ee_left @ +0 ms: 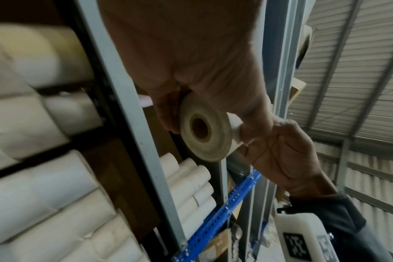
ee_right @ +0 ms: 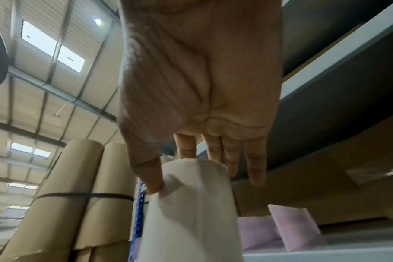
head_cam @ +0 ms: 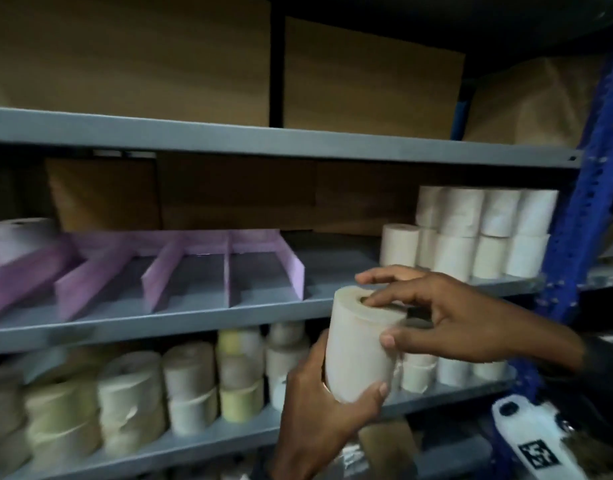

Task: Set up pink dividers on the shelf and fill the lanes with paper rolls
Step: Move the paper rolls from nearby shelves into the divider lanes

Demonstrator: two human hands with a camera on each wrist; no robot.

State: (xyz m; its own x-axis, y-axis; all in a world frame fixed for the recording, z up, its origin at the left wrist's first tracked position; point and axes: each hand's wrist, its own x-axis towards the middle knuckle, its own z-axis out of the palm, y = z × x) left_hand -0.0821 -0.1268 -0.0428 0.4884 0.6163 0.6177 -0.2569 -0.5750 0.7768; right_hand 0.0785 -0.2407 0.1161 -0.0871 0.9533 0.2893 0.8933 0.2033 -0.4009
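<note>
Two hands on one paper roll (head_cam: 362, 344), held upright just in front of the middle shelf (head_cam: 180, 318), near its front edge; left hand (head_cam: 327, 407) cupped under and around the lower part, thumb curled across the near face; right hand (head_cam: 433, 315) gripping from the top, thumb pressed on the side wall, fingers draped over the upper end beside the core hole; long axis vertical, core opening facing up. Pink dividers (head_cam: 190, 271) already standing on the middle shelf, up and to the left of the roll, lanes running near to far and still unfilled; rightmost lane closest, just left of the roll and slightly higher, so probably a short lift and a shift left and away. Stacked white rolls (head_cam: 478, 233) at the right end of the same shelf, well clear of the lanes; more rolls on the shelf below. Right hand nearer the top, left hand bearing the weight; likely either able to finish alone.
</note>
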